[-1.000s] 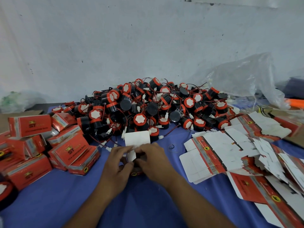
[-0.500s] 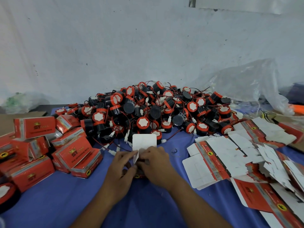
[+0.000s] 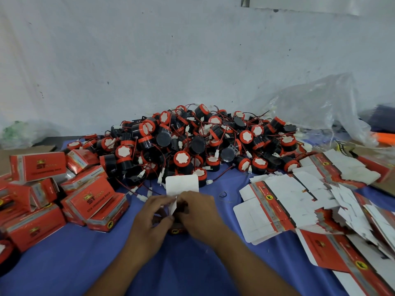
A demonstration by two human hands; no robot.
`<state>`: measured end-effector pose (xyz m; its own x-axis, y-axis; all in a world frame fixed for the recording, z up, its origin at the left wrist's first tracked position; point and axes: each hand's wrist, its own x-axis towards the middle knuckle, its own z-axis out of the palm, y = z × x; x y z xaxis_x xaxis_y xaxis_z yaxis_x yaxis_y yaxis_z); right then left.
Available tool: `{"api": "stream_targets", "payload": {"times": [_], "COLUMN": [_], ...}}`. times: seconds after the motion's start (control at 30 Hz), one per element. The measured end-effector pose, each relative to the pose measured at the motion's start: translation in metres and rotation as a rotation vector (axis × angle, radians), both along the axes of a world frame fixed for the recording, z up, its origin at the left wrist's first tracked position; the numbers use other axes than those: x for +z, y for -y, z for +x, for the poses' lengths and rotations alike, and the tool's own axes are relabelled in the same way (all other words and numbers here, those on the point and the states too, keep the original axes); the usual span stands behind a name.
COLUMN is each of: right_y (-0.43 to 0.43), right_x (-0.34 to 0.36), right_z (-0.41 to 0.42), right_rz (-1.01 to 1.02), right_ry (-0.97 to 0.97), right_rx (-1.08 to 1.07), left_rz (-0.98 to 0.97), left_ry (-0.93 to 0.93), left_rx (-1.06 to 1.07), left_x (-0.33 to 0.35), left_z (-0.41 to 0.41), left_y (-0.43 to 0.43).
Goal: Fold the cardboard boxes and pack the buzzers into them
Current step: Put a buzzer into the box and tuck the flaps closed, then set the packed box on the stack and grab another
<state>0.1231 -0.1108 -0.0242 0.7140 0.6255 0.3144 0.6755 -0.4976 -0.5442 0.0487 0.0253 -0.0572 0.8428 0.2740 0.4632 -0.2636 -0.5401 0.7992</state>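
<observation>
Two hands (image 3: pixel 150 214) gripping one box (image 3: pixel 181 185), flap open, contents hidden

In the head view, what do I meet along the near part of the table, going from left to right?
From the left: folded boxes → left hand → right hand → flat boxes. The hands hold one half-folded box between them.
</observation>
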Motion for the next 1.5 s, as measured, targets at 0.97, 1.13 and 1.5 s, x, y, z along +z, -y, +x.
{"api": "stream_targets", "payload": {"times": [0.97,1.13,1.5], "right_y": [0.050,0.032,0.040], "right_x": [0.000,-0.015,-0.016], "right_z": [0.022,0.015,0.022], "right_rz": [0.438,0.412,0.380], "right_ry": [-0.458,-0.400,-0.180], "right_rx": [-0.119,-0.125,0.140], "left_rz": [0.268,0.105,-0.144], "left_ry": [-0.088,-0.007,-0.115], "left_rx": [0.068,-0.088,-0.106], "left_x": [-0.015,-0.006,-0.013], "left_z": [0.008,0.006,0.012], "left_y": [-0.002,0.004,-0.004]}}
